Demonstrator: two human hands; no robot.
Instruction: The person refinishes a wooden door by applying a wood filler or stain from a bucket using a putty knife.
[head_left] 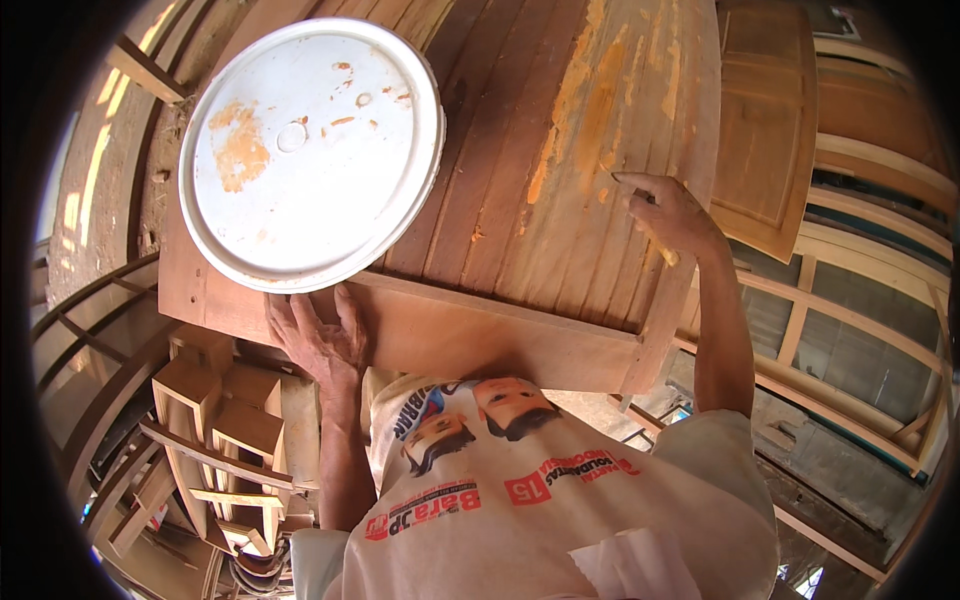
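Observation:
My left hand (325, 338) has its fingers stretched and spread at the near rim of a round white plastic lid (340, 215), against the front edge of a wooden panel (500, 190). Its fingertips are partly hidden by the rim, and I cannot tell whether they bear any of the lid's weight. Orange-brown filler (240, 150) is smeared on the lid. Over the panel's right side, my right hand (668, 212) is closed around a small tool with a yellowish handle (667, 254); the tool's other end is hidden. Orange filler streaks (600, 90) run along the boards near that hand.
A framed wooden door panel (765, 120) stands beyond the right edge. Wooden frames (850, 310) are stacked farther right. Below left are wooden box-like pieces (220, 410), and a timber beam (150, 70) lies at the far left.

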